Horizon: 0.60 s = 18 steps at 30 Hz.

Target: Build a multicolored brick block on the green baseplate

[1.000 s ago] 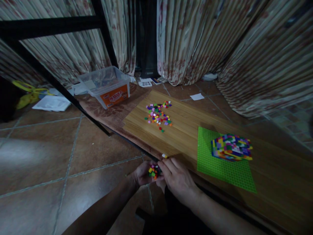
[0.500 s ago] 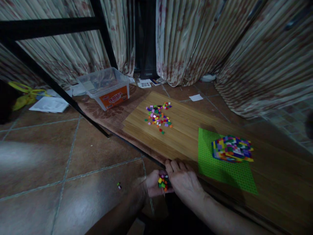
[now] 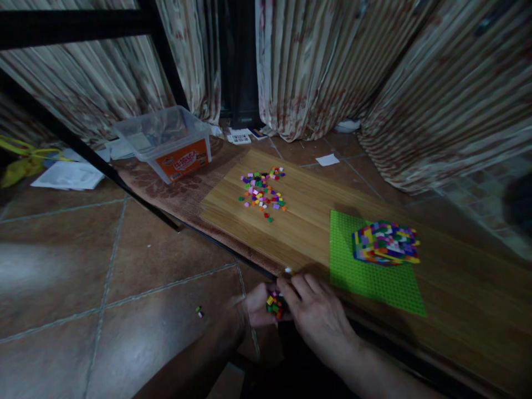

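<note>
My left hand (image 3: pixel 256 306) is cupped palm up just below the table's front edge. A small pile of toy building bricks (image 3: pixel 274 306), yellow, green, red, pink and orange, lies in its palm. My right hand (image 3: pixel 318 305) is beside it, palm down at the table edge, with its fingers bent and close together. Whatever is under those fingertips is hidden. A white brick (image 3: pixel 288 270) lies on the edge just past them. Farther back, many loose bricks (image 3: pixel 261 191) are scattered on the wooden tabletop (image 3: pixel 303 233). To the right, a multicoloured brick structure (image 3: pixel 386 243) stands on a green baseplate (image 3: pixel 374 285).
A clear plastic box (image 3: pixel 166 138) with an orange label stands on the brown cloth (image 3: pixel 224 238) at the table's left end. Two small bricks (image 3: pixel 199 311) lie on the tiled floor. A black metal frame (image 3: pixel 83 149) rises at left, with curtains (image 3: pixel 307 72) behind.
The view has shifted slightly, so the scene sits a little farther left and up. My right hand's fingers have shifted at the edge, and a white brick now shows beside them.
</note>
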Tool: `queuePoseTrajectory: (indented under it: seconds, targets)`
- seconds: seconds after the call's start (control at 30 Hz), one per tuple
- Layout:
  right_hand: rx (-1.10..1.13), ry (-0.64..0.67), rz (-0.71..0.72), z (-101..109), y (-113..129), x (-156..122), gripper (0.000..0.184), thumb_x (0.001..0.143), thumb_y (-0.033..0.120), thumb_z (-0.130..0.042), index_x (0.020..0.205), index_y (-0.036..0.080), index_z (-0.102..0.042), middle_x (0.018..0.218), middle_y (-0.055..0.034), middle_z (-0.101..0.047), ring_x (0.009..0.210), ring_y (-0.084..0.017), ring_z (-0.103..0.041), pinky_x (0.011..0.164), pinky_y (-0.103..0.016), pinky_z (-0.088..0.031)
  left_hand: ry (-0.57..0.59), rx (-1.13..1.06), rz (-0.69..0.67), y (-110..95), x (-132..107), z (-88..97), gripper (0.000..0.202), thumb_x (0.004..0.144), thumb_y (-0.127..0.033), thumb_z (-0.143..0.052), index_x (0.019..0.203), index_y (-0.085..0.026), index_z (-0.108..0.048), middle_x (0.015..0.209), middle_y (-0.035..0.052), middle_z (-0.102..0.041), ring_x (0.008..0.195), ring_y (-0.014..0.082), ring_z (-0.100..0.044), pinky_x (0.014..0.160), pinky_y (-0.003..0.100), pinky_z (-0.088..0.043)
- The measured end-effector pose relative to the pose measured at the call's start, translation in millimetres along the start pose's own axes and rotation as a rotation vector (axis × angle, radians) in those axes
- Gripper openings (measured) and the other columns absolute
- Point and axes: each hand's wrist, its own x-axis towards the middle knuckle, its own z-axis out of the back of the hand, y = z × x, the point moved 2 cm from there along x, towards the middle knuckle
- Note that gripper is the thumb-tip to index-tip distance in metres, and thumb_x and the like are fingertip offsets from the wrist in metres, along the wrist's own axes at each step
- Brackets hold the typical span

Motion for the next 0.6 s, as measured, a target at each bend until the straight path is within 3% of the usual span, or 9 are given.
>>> queuePoseTrajectory:
  seconds: [0.07, 0.23, 0.43, 0.6]
  targets:
    - [-0.019, 0.027, 0.008, 4, -11, 8, 0.032, 0.077, 0.011, -0.061, 0.108, 0.017, -0.062, 0.092, -0.0106, -0.062, 0.084, -0.026, -0.052, 0.071, -0.039, -0.043, 0.021, 0.057, 0.05, -1, 0, 0.2, 0.014, 0.073, -0.015, -0.052, 0.074, -0.008, -0.063, 0.061, 0.0097, -0.065, 0.065, 0.0213, -0.065, 0.064, 0.031, -0.049]
    - [-0.027, 0.066, 0.199, 5, -35, 25, 0.03, 0.081, 0.015, -0.06, 0.11, 0.019, -0.062, 0.114, -0.0114, -0.059, 0.099, -0.026, -0.052, 0.079, -0.038, -0.041, 0.066, 0.16, 0.108, -2, 3, 2.8, 0.023, 0.074, -0.019, -0.051, 0.083, -0.004, -0.066, 0.075, 0.0145, -0.07, 0.073, 0.0217, -0.068, 0.077, 0.035, -0.049]
    - [-0.087, 0.102, 0.361, 6, -45, 31, 0.02, 0.085, 0.016, -0.058, 0.105, 0.017, -0.061, 0.114, -0.0098, -0.06, 0.101, -0.023, -0.054, 0.079, -0.035, -0.042, 0.101, 0.167, 0.137, 2, 8, 2.6, 0.029, 0.075, -0.02, -0.05, 0.091, -0.003, -0.066, 0.082, 0.0152, -0.072, 0.079, 0.0211, -0.069, 0.082, 0.034, -0.048]
    - [-0.011, 0.118, 0.473, 7, -55, 30, 0.015, 0.088, 0.014, -0.054, 0.101, 0.017, -0.059, 0.116, -0.0092, -0.059, 0.102, -0.021, -0.054, 0.081, -0.034, -0.044, 0.061, 0.202, 0.178, 0, 3, -3.8, 0.029, 0.079, -0.018, -0.049, 0.094, -0.001, -0.066, 0.088, 0.0157, -0.073, 0.08, 0.0192, -0.069, 0.084, 0.033, -0.047]
